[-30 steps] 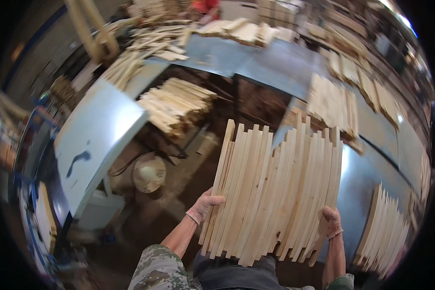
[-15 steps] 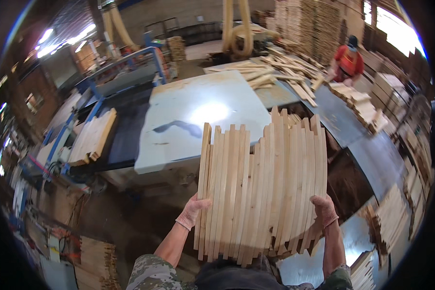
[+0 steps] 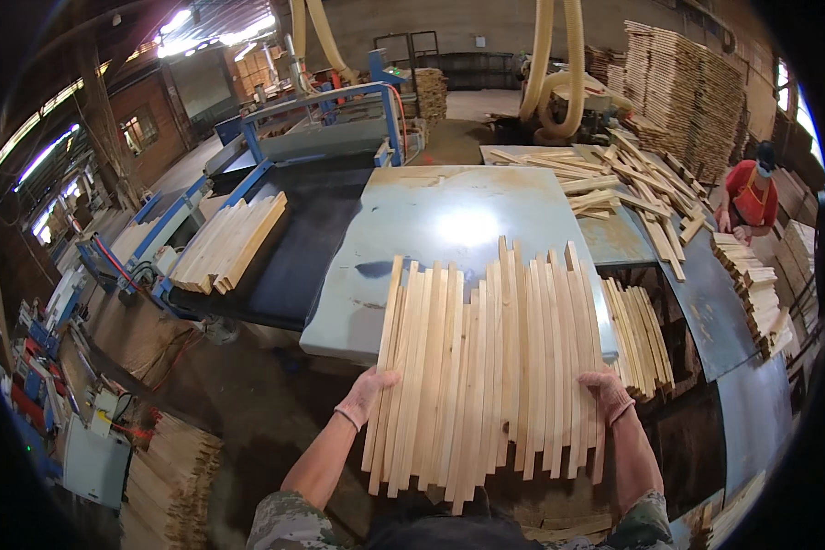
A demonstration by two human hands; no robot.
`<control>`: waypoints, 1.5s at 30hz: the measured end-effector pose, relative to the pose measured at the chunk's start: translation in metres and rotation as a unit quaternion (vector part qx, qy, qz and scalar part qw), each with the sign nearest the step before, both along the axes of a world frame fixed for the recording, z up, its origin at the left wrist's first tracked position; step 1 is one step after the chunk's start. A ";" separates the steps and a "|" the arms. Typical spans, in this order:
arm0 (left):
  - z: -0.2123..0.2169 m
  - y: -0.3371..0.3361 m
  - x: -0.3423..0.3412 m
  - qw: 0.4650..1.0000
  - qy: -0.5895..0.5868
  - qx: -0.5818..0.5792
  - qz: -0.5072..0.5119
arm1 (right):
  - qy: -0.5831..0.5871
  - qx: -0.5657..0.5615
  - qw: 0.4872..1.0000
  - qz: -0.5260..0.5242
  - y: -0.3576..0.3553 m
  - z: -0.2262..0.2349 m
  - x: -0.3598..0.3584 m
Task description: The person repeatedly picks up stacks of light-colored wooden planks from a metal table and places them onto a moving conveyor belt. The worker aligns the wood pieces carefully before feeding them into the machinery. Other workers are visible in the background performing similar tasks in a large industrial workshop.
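Observation:
A wide row of long wooden strips (image 3: 472, 376), pale and uneven at the ends, hangs between my two gloved hands. My left hand (image 3: 368, 396) is closed round its left edge, and my right hand (image 3: 607, 394) grips its right edge. Pressure from both sides holds the strips together. Their far ends overlap the near part of a smooth white tabletop (image 3: 357, 316) in my view; whether they touch it I cannot tell.
A dark conveyor belt (image 3: 293, 238) on the left carries a batch of boards (image 3: 229, 243). Loose strips (image 3: 651, 188) lie piled at the back right. More strips (image 3: 640, 339) sit beside my right hand. A person in red (image 3: 750, 197) stands at far right.
My view has swung left, so the tabletop and conveyor appear further right. Both hands keep hold of the strips, which now lie flatter, and the stack beside my right hand shows.

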State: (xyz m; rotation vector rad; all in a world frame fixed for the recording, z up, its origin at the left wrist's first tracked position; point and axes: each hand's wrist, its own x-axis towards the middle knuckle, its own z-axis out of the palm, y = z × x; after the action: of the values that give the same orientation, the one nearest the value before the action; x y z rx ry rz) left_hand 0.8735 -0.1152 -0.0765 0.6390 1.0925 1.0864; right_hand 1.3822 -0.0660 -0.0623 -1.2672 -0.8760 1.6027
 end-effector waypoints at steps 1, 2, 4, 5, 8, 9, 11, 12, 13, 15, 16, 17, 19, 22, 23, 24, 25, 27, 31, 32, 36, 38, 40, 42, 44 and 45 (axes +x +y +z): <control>-0.005 0.016 -0.006 0.999 -0.019 -0.032 -0.013 | -0.014 -0.025 1.000 0.011 0.019 -0.007 0.001; -0.012 0.038 -0.016 0.997 -0.037 -0.058 -0.024 | -0.028 -0.043 0.998 0.022 0.043 -0.018 0.006; -0.038 0.072 -0.037 0.996 -0.031 -0.077 -0.024 | -0.026 -0.044 0.999 -0.007 0.086 -0.052 0.006; -0.028 0.080 -0.032 0.997 0.000 -0.076 -0.019 | -0.018 -0.046 0.999 -0.001 0.098 -0.053 0.005; 0.000 0.123 -0.023 0.996 0.063 -0.055 0.000 | -0.025 -0.048 0.999 -0.008 0.124 -0.041 0.000; 0.002 0.136 -0.026 0.997 0.063 -0.040 0.008 | -0.031 -0.048 0.998 -0.007 0.136 -0.043 -0.006; 0.002 0.165 -0.040 0.991 0.131 -0.009 0.002 | -0.045 -0.052 0.998 -0.010 0.161 -0.050 -0.017; -0.003 0.183 -0.053 0.980 0.198 0.005 -0.010 | -0.044 -0.061 0.997 -0.016 0.173 -0.057 -0.026; -0.007 0.204 -0.062 0.965 0.261 0.020 -0.029 | -0.042 -0.053 0.997 -0.027 0.182 -0.055 -0.036; -0.003 0.242 -0.080 0.848 0.521 -0.039 -0.092 | -0.036 -0.041 0.997 -0.045 0.193 -0.051 -0.063; -0.001 0.254 -0.087 0.761 0.633 -0.067 -0.127 | -0.030 -0.034 0.998 -0.049 0.202 -0.061 -0.070; 0.008 0.260 -0.089 0.758 0.642 -0.064 -0.095 | -0.023 -0.021 0.998 -0.057 0.213 -0.074 -0.078; 0.023 0.261 -0.095 0.748 0.660 -0.065 -0.032 | -0.009 -0.010 0.998 -0.057 0.229 -0.077 -0.102; 0.030 0.262 -0.127 0.702 0.708 -0.067 -0.042 | 0.028 -0.022 0.998 -0.050 0.244 -0.061 -0.178; 0.035 0.263 -0.138 0.697 0.712 -0.075 -0.041 | 0.017 -0.012 0.999 -0.044 0.252 -0.066 -0.200; 0.043 0.261 -0.155 0.690 0.718 -0.085 -0.037 | 0.011 -0.018 0.999 -0.043 0.255 -0.059 -0.227; 0.046 0.258 -0.175 0.681 0.725 -0.097 -0.031 | 0.008 -0.024 0.999 -0.040 0.259 -0.052 -0.257; 0.033 0.258 -0.221 0.656 0.749 -0.089 -0.008 | -0.002 -0.034 0.999 -0.028 0.274 -0.049 -0.307; 0.013 0.271 -0.312 0.626 0.773 -0.098 -0.011 | 0.006 -0.044 0.999 -0.017 0.303 -0.062 -0.398; 0.008 0.274 -0.337 0.610 0.786 -0.099 -0.012 | 0.002 -0.038 0.999 -0.006 0.310 -0.065 -0.422; -0.001 0.287 -0.430 0.601 0.793 -0.097 -0.018 | -0.001 -0.053 0.999 -0.009 0.324 -0.048 -0.521; -0.003 0.298 -0.467 0.601 0.794 -0.090 -0.015 | 0.029 -0.061 0.998 0.002 0.337 -0.060 -0.553; -0.007 0.299 -0.511 0.604 0.792 -0.087 -0.003 | 0.020 -0.063 0.998 0.012 0.343 -0.062 -0.584; -0.013 0.304 -0.539 0.609 0.788 -0.095 0.008 | -0.031 -0.059 0.998 0.021 0.345 -0.045 -0.628; -0.002 0.307 -0.548 0.600 0.792 -0.115 0.002 | -0.039 -0.073 0.996 0.029 0.356 -0.021 -0.646; 0.000 0.308 -0.548 0.605 0.788 -0.117 -0.001 | -0.042 -0.081 0.995 0.034 0.357 -0.016 -0.648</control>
State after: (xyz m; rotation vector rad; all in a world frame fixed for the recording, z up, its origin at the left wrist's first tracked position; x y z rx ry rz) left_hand 0.3251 0.1927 -0.0761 1.4346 2.6634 0.0338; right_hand 0.7341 0.2908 -0.0779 -1.4407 -0.8643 1.7124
